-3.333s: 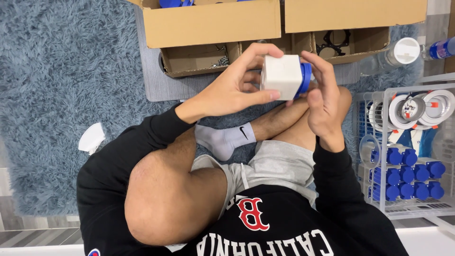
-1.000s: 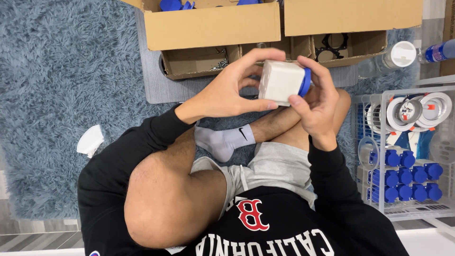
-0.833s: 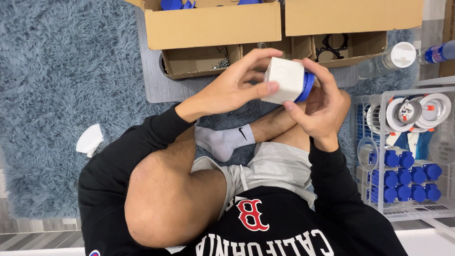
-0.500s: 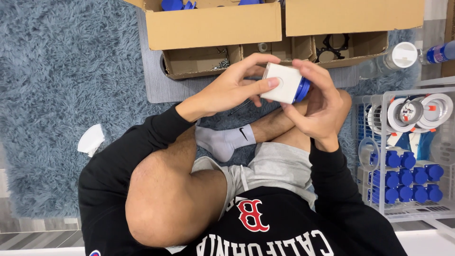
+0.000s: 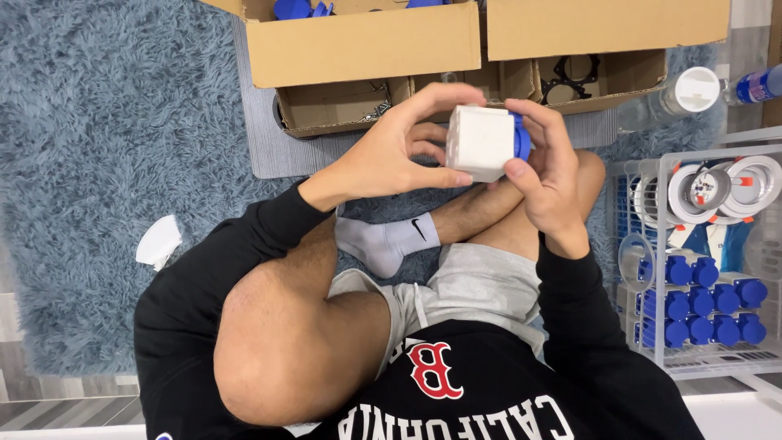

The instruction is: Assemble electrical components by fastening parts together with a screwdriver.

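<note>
White cube-shaped part (image 5: 481, 143) with a blue round piece (image 5: 522, 137) on its 3 o'clock side is held up in the air above the crossed legs, between both hands. Left hand (image 5: 383, 159) grips it from 9 o'clock, thumb under its lower edge and fingers curled over the top. Right hand (image 5: 550, 175) closes on it from 3 o'clock, thumb at the lower corner, fingers wrapped over the blue piece. At 12 o'clock lie open cardboard boxes (image 5: 366, 49) on the shaggy blue rug (image 5: 106, 147). At 3 o'clock stands a white wire rack (image 5: 660, 269) holding blue-capped parts (image 5: 705, 305). A grey sock (image 5: 383, 243) shows at 6 o'clock.
</note>
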